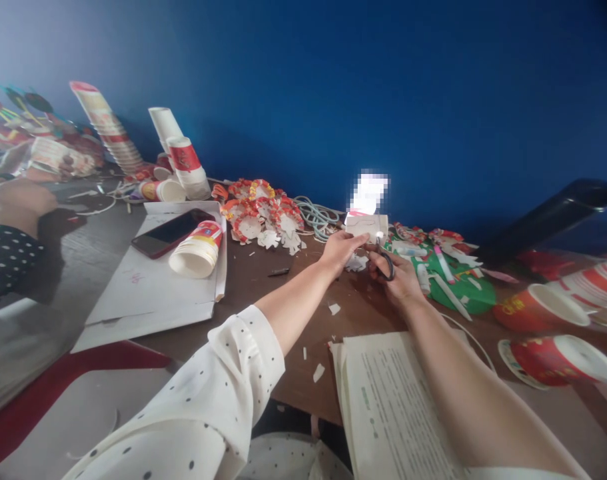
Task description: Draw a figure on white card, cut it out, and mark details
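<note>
- The blue wall (303, 100) rises behind everything in front of me.
- The brown table (303, 320) stretches out before me, crowded on both sides.
- At my far left, another person's dark dotted sleeve (10, 260) reaches in at the table's edge.
- The white cardboard (148, 300) lies flat to my left, with a dark phone (170, 233) and a few nested paper cups (198, 253) on it.
- A pile of printed sheets (383, 393) sits close to me, partly beneath my right forearm.
- A tall stack of cups (108, 130) stands at the back left; red cups (543, 310) lie on their sides at my right.
- The heap of cut red-and-white paper (263, 210) spreads out beyond my left forearm, beside a coiled cord (318, 217).
- A green sheet (476, 293) lies right of my hands, with markers on it.
- My left hand (340, 250) is nearly closed, fingers pinching the lower edge of a white paper piece (366, 228), raised just above the table.
- My right hand (398, 277) is curled round black-handled scissors (390, 268) at that piece; I can't tell how far the blades are parted.
- A small black pen-like object (279, 272) and white scraps (318, 373) lie nearer me.
</note>
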{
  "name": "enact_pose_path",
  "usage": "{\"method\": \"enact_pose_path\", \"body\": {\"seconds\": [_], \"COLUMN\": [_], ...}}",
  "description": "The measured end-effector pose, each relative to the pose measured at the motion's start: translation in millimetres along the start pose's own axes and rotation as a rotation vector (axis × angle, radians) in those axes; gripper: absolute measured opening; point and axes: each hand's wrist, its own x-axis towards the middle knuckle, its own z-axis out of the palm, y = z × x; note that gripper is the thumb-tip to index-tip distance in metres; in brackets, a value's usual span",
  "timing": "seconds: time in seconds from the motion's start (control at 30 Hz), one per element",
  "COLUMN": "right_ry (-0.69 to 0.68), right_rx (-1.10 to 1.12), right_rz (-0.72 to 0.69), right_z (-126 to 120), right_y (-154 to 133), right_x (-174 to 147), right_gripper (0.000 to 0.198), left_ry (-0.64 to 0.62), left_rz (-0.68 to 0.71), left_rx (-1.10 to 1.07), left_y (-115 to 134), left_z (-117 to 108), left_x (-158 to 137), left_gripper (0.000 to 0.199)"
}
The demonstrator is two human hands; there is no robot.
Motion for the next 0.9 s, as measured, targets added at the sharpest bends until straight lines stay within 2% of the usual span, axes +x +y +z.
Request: {"method": "enact_pose_path", "body": {"seconds": [0.17, 0.27, 0.43, 0.57, 0.7, 0.9], "right_ry": [-0.004, -0.007, -0.039, -0.099, -0.141, -0.189], "right_rx": [0.011, -0.006, -0.026, -0.054, -0.046, -0.057], "right_rz": [0.005, 0.002, -0.013, 0.009, 0.02, -0.033], "right_z": [-1.4, -2.7, -3.9, -6.7, -10.2, -16.4], "right_y": [2.7, 2.4, -1.7, -1.7, -2.1, -4.9], "right_x": [1.4, 2.0, -0.2, -1.5, -2.1, -1.6], "right_gripper": [0.033, 0.033, 0.04, 0.041, 0.04, 0.03], "left_ry": [-0.035, -0.061, -0.034, -0.028, -0.076, -0.086], "left_rz": [-0.005, -0.068, -0.15, -0.12, -0.097, -0.071], "left_rx": [-0.094, -0.156, -0.141, -0.14, -0.083, 0.014], "left_y": [-1.9, 1.1, 13.2, 19.2, 19.8, 21.6], "left_z": [1.2, 1.4, -2.0, -6.2, -10.2, -14.8], "left_x": [1.4, 0.1, -1.5, 1.9, 5.7, 7.6], "left_gripper": [0.018, 0.021, 0.022, 0.022, 0.022, 0.024]}}
